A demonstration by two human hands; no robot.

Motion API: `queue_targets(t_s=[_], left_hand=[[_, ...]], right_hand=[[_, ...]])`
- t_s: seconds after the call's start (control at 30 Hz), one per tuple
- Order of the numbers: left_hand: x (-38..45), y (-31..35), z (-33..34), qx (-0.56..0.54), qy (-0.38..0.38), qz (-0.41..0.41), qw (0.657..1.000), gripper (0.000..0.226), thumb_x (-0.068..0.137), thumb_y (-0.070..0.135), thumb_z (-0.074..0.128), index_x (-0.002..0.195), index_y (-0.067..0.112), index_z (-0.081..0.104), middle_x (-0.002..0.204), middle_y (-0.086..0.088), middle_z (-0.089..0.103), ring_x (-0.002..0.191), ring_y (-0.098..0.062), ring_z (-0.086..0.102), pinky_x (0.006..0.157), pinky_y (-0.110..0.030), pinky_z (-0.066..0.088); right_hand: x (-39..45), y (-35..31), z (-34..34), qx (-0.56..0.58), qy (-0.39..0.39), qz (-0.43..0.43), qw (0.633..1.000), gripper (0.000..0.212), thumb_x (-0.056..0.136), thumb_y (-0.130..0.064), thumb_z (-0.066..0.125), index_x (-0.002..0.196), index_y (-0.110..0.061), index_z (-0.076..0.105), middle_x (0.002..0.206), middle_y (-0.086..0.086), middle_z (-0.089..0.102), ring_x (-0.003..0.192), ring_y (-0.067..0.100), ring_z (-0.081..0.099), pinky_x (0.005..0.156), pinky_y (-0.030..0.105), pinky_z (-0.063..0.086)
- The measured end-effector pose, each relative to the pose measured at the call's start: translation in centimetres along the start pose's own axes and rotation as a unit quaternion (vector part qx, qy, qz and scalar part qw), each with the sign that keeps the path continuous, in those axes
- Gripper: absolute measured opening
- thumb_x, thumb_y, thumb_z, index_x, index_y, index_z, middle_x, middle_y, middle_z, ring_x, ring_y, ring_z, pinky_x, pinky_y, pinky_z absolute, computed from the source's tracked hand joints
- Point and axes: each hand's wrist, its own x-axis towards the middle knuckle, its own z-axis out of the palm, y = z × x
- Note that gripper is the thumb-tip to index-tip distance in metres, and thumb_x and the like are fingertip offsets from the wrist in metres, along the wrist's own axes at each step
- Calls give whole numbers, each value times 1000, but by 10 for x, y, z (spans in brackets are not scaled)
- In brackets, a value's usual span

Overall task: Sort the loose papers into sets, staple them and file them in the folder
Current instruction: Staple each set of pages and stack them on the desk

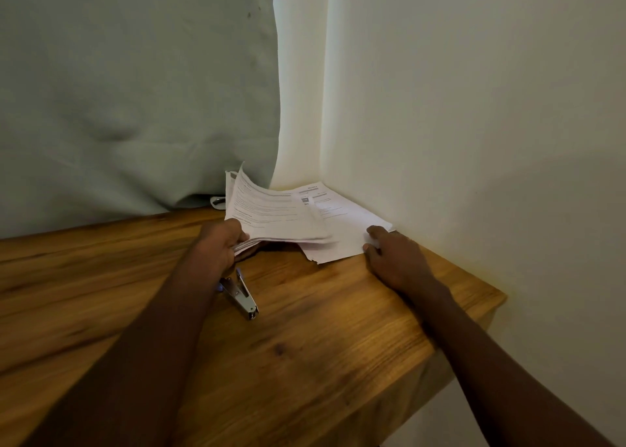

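Left hand (222, 243) grips the stack (274, 214), thumb on top and fingers curled beneath its near edge, lifting it off the table (305, 345) to free sheets for sorting. Right hand (389, 253) rests on the sheet (342, 233) lying in the corner, fingers loosely bent, probably steadying it. Stapler (242, 294) lies near the left wrist, within reach. No folder visible

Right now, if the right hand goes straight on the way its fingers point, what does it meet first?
The right hand already touches the flat sheet; going on, it would probably slide over it toward the wall corner.
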Motion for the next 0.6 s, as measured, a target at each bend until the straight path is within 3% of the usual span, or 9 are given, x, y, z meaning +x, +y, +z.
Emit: queue_targets(t_s=[0.07, 0.1, 0.17, 0.2, 0.23, 0.3, 0.4, 0.5, 0.6], left_hand=[[-3, 1, -3, -53, 7, -10, 999, 44, 94, -20, 39, 131, -2, 57, 126, -26, 65, 110, -43, 68, 92, -43, 60], [-6, 3, -3, -67, 10, -13, 998, 45, 94, -19, 35, 129, -1, 56, 120, -26, 66, 102, -42, 70, 75, -37, 63], [-10, 4, -3, -76, 7, -20, 997, 44, 96, -17, 28, 126, 2, 55, 107, -24, 67, 87, -36, 70, 45, -28, 57], [-12, 3, -2, -75, 4, -21, 997, 44, 96, -17, 27, 125, 3, 54, 106, -24, 66, 87, -36, 70, 41, -28, 55], [-14, 3, 1, -76, -1, -19, 997, 42, 96, -17, 31, 124, 2, 54, 110, -24, 65, 93, -37, 70, 44, -31, 57], [-15, -1, 8, -60, -3, -8, 998, 39, 94, -18, 43, 127, -2, 56, 121, -24, 64, 107, -40, 68, 66, -40, 62], [-15, -2, 19, 21, 5, 28, 999, 44, 91, -13, 61, 133, -1, 59, 126, -22, 66, 107, -38, 68, 87, -47, 61], [-18, 1, 27, 68, 7, 38, 997, 40, 88, -7, 69, 127, 2, 62, 118, -17, 69, 98, -33, 70, 78, -44, 63], [-21, 2, 30, 85, 13, 48, 995, 36, 86, -5, 74, 120, 2, 65, 99, -12, 69, 83, -28, 70, 53, -33, 57]], right_hand=[[-1, 1, 0, 22, 8, -14, 1000, 40, 101, -36, 53, 139, -25, 55, 116, 12, 70, 106, 29, 63, 94, 41, 50], [0, 1, 0, 29, 9, -23, 999, 39, 100, -34, 54, 138, -27, 56, 113, 10, 71, 103, 28, 64, 92, 39, 50], [0, 2, 0, 59, 1, -44, 997, 35, 98, -27, 57, 134, -30, 58, 110, 3, 72, 93, 21, 65, 87, 35, 51], [0, 2, -1, 85, -10, -57, 995, 35, 97, -22, 58, 131, -31, 60, 113, -3, 72, 89, 17, 66, 85, 33, 52], [-1, 2, -2, 111, -21, -73, 991, 36, 96, -16, 59, 128, -31, 62, 118, -8, 71, 88, 14, 67, 85, 33, 54], [-1, 3, -4, 158, -43, -89, 982, 41, 92, -4, 58, 123, -30, 66, 123, -17, 69, 97, 11, 68, 91, 30, 55], [-3, 4, -9, 247, -36, -88, 964, 47, 86, 9, 52, 111, -26, 71, 112, -17, 72, 105, -3, 67, 91, 24, 54], [-5, 6, -8, 237, 76, -60, 967, 36, 93, 0, 54, 111, -26, 70, 109, -11, 73, 96, 6, 68, 86, 29, 56], [-3, 6, -5, 158, 39, -15, 987, 38, 98, -6, 52, 131, -23, 60, 123, 1, 71, 107, 19, 66, 95, 36, 54]])
